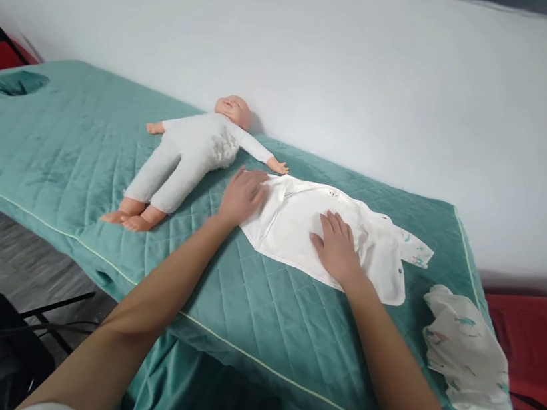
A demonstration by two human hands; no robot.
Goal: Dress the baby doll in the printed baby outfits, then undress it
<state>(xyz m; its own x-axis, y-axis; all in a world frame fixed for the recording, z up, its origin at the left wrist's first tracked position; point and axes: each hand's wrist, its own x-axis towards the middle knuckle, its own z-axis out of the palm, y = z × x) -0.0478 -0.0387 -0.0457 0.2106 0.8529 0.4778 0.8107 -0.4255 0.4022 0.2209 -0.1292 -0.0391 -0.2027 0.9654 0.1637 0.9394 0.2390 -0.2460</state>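
A white shirt (296, 225) is lying spread out on the green bed (249, 316), in front of the person and to the right of the doll (196, 141). The left hand (244, 194) is bending its fingers over the shirt's left end; blur is hiding the fingertips, so one cannot tell whether they are pinching the fabric or only touching it. The right hand (339, 244) is lying palm down near the middle of the shirt, its fingers extended and slightly parted, gripping nothing. The printed sleeve (419, 249) is pointing away to the right, and creases are gathering between it and the right hand, while the panel between the hands is lying fairly smooth. The doll is reclining on its back, its nearer hand reaching to the shirt's upper left edge; whether the two are touching is unclear. A crumpled printed cloth (468, 352) is resting apart, at the bed's right end.

Judged from this arrangement, the step in hand is a flattening and arranging of the shirt. The next move is probably calling for light, flat pressure toward the creased right side, with the left end being steadied so that the fabric is not sliding or bunching.
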